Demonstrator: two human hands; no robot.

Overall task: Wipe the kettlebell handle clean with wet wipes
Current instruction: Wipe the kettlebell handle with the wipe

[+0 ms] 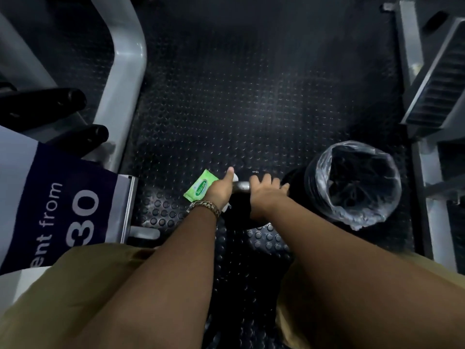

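A black kettlebell [239, 212] stands on the studded rubber floor, and its grey metal handle [241, 186] shows between my two hands. My left hand [221, 188], with a gold watch on the wrist, holds a white wet wipe [235, 176] against the left end of the handle; the thumb points forward. My right hand [265, 188] grips the right part of the handle with curled fingers. Just left of my left hand, a green pack of wet wipes [198, 188] lies flat on the floor.
A black waste bin [352, 182] lined with a clear bag stands close on the right. Grey gym machine frames [125, 79] rise at left and right [427, 71]. A blue and white sign [63, 207] stands at the left. Black studded flooring [239, 96] stretches ahead.
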